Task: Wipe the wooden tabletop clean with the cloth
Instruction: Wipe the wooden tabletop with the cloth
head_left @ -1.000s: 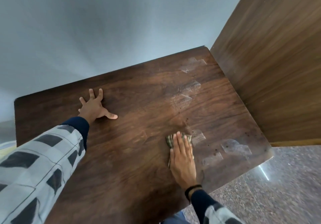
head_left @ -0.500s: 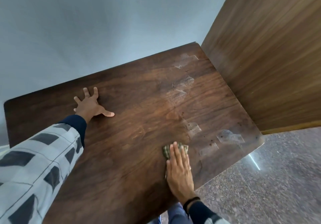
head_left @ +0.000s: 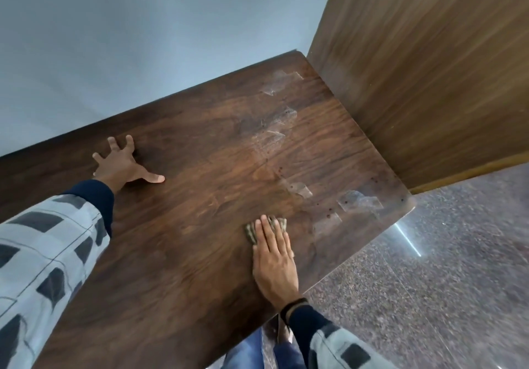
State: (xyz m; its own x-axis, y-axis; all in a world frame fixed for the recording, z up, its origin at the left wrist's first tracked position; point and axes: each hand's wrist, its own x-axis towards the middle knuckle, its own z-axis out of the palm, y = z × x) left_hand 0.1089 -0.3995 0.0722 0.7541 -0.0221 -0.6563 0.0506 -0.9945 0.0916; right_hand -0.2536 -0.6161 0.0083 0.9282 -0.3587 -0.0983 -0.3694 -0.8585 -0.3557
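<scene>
Your dark wooden tabletop (head_left: 186, 240) carries pale smeared patches along its right side, and your small greenish patterned cloth (head_left: 250, 230) lies flat on it near the front edge, mostly under your right hand (head_left: 273, 262)

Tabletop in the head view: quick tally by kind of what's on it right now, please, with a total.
Hands: 2, left hand flat on the tabletop, right hand pressing the cloth.
Cloths: 1.
Patches: 6 clear tape patches that I can make out; their edges are faint.
Total: 9.
</scene>
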